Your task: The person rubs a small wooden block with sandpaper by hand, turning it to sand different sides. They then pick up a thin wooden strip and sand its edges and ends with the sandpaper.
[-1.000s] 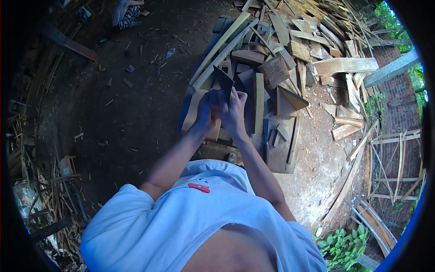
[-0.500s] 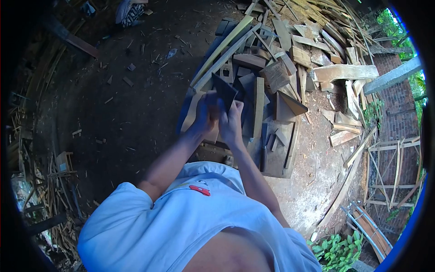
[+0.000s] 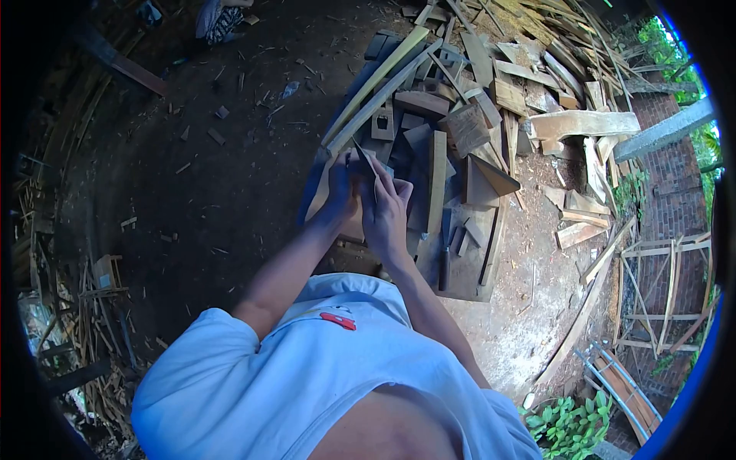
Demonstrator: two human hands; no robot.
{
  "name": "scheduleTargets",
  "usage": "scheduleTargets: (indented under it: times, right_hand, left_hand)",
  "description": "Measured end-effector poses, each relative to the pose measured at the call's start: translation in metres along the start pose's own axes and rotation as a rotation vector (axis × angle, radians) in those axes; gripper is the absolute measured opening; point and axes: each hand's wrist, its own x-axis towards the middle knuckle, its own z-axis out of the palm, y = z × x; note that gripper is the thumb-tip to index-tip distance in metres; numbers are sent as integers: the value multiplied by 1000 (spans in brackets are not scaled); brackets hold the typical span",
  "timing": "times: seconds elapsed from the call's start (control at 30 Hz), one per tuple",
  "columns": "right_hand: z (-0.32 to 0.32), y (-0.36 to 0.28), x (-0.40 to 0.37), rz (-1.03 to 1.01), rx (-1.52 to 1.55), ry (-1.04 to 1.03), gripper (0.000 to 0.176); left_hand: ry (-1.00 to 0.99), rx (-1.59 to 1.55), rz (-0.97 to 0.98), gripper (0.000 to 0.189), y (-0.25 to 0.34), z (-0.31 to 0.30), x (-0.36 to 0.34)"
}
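Over the near left part of the workbench [image 3: 466, 285], I hold a thin, dark flat piece of wood [image 3: 365, 159] that comes to a point. It is turned nearly edge-on to me, so its face barely shows. My right hand [image 3: 387, 215] grips it from the right side, fingers along its face. Shaded and partly behind it, my left hand [image 3: 344, 190] closes on its left side; its fingertips are hard to make out. To the right, a chisel-like tool with a dark handle [image 3: 445, 268] lies beside small wood blocks [image 3: 464, 239].
Wood offcuts [image 3: 467, 129] crowd the bench, with a dark wedge-shaped block [image 3: 489, 182] among them. Long strips [image 3: 383, 84] lie along its left side. More scrap timber [image 3: 583, 123] is piled at the right. Another person [image 3: 220, 19] is at the far upper left.
The dark piece has been turned from showing its broad face to nearly edge-on, and its tip has dropped slightly left. My right hand has shifted a little and its fingers now extend upward.
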Motion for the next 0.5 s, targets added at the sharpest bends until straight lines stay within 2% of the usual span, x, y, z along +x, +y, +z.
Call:
scheduleTargets:
  times: [0.1,0.17,0.27,0.33,0.43,0.5]
  right_hand:
    - [-5,21,15,64,39,-112,36]
    - [-3,25,21,100,54,-68,38]
    - [-3,8,7,-42,-54,-12,38]
    - [-3,8,3,-62,-77,-55,38]
    - [-9,19,25,39,-78,-90,37]
    - [-5,12,26,48,-57,-69,38]
  left_hand:
    - [85,55,-118,28,6,10,1]
    - [172,29,-48,28,-5,16,2]
    - [138,9,-66,26,5,6,11]
    - [105,22,-57,24,9,6,12]
    - [117,154,-113,26,5,11,2]
    - [175,107,-41,27,2,15,3]
